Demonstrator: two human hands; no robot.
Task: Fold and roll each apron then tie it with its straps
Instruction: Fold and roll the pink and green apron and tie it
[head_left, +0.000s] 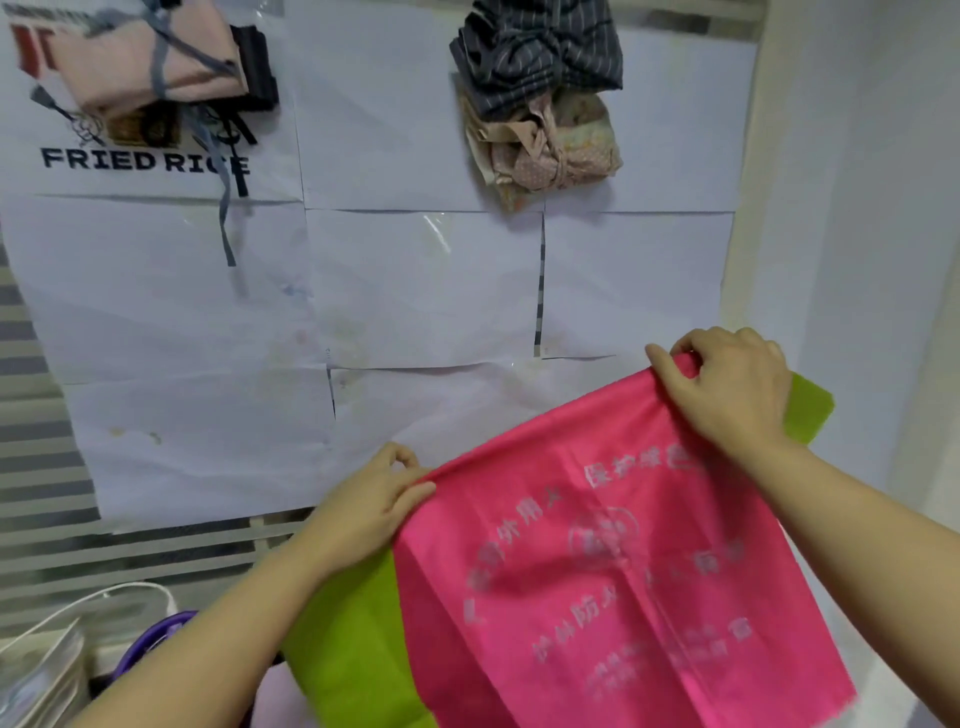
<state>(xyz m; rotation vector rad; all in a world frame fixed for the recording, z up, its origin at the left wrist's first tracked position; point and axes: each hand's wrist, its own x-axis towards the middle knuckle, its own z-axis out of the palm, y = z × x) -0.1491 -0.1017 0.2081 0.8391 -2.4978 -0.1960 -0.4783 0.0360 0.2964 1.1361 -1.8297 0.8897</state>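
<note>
1. At the far left, a pale pink rolled apron (150, 57) bound with grey straps lies on the paper-covered table (415, 291), partly on a sheet printed "FRIED RICE" (145, 158)
2. The left hand (371, 506) pinches one top corner of the magenta apron (613, 571) between the thumb and curled fingers
3. A green cloth (348, 649) lies beneath the magenta apron, showing below the left wrist and behind the right hand
4. The magenta apron, printed with pale characters, is stretched between both hands over the table's near right part
5. At the far centre, a dark striped bundle (540, 57) touches a floral bundle (550, 150), both knotted
6. The right hand (732, 395) grips the other top corner, fingers curled over the edge
</note>
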